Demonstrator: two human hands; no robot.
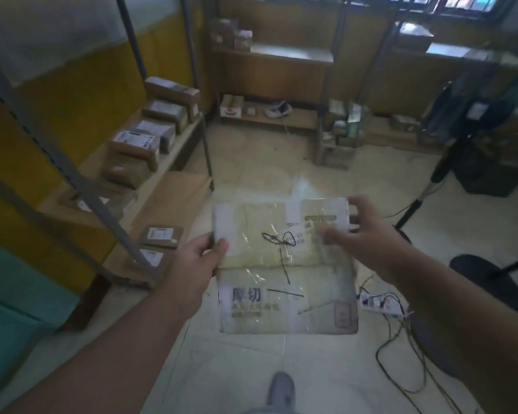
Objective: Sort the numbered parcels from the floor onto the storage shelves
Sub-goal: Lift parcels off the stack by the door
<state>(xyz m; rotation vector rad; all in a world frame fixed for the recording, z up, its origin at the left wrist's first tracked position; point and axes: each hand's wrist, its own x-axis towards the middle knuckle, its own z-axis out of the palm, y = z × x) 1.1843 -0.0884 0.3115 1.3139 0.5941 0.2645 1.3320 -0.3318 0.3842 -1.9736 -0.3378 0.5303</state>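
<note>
Grey shoe (281,389) is seen at the bottom edge, planted on the tiled floor (251,354) directly below the parcel (284,264). Parcel is held in the air above the floor, flat face turned up toward the camera, wrapped in clear film; black marker scrawl and a printed label are noted on its upper half, blue characters on its lower left. Number cannot be read through the blur.

Left hand (196,264) is clamped on the parcel's left edge, thumb on top, fingers (208,239) curled underneath. Right hand (362,234) is seen at the parcel's upper right corner: thumb laid across the label, fingers spread behind the top edge; blurred, so whether the corner is truly pinched cannot be told.

Left of the parcel, a metal storage shelf (174,138) is noted, with a row of brown taped boxes (133,144) on its board. Two flat brown packets (161,236) lie on cardboard beneath that shelf, just left of the parcel. Right of the parcel, a white power strip (380,303) with tangled black cables (401,354) lies on the floor. Beyond the parcel, a low shelf against the far wall carries a white shoe (277,110).
</note>
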